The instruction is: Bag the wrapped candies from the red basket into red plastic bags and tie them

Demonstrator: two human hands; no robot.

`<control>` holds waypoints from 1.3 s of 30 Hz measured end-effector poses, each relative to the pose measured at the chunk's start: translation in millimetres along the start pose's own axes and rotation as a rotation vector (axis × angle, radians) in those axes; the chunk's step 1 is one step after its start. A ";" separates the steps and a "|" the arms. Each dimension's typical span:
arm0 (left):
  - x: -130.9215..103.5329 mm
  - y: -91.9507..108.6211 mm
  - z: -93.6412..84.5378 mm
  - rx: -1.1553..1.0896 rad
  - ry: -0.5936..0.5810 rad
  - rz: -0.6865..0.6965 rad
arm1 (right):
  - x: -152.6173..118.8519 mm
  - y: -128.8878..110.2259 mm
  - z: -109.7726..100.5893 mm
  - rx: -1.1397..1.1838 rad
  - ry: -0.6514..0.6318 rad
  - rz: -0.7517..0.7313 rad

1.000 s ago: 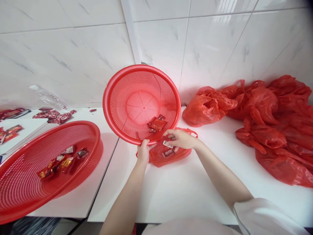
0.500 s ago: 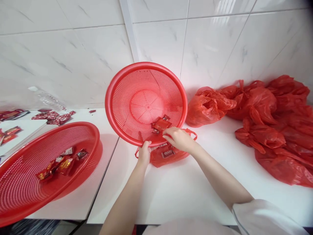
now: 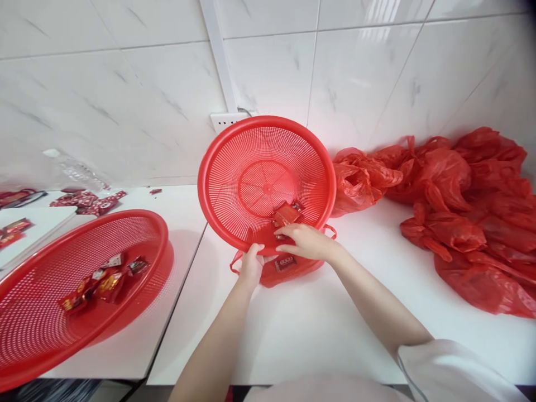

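A round red plastic mesh basket (image 3: 226,145) is tilted towards me over the table. My left hand (image 3: 252,267) grips its near rim, thumb over the edge. A few small red wrapped packets (image 3: 287,213) lie in the lower right of the basket. Over the near rim, my right hand (image 3: 307,241) reaches in with thumb and fingers apart, its fingertips at the packets. Below the basket sits an open red plastic bag (image 3: 293,274), its handles spread to both sides. A dark red packet (image 3: 285,262) shows at the bag's mouth, partly covered by the basket and hands.
To the left, another red mesh basket (image 3: 161,223) holds several wrapped packets (image 3: 109,283). Behind it lie a clear plastic bottle (image 3: 81,170) and loose packets (image 3: 100,204). Red plastic bags (image 3: 464,223) pile up on the right. A tiled wall with a socket (image 3: 226,119) stands behind.
The basket has shifted right and slightly down, uncovering the wall socket. My right hand's fingers have spread and stretched further left at the packets. My left hand still holds the rim.
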State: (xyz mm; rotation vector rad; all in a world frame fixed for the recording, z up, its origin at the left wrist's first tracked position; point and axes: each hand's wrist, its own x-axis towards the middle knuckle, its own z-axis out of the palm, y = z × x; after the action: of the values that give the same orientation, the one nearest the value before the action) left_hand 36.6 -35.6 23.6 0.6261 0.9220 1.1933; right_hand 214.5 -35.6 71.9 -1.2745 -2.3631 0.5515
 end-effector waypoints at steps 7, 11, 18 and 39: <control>10.1 3.0 -8.8 -0.009 0.054 0.028 | -3.4 -1.2 -17.3 0.198 0.080 0.000; 13.6 3.6 -11.0 0.002 0.067 0.038 | -7.6 1.0 -23.8 0.273 0.022 0.041; 17.3 6.7 -12.7 -0.023 0.120 0.082 | -3.6 12.2 -13.7 0.024 -0.085 0.140; -8.4 -3.9 6.1 0.017 -0.115 -0.077 | 2.8 11.1 4.7 -0.309 0.233 0.216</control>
State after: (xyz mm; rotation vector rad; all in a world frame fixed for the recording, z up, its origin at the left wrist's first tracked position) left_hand 43.1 -44.5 25.7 0.6602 0.8526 1.0714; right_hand 218.3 -28.3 62.7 -1.6433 -2.1869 0.0879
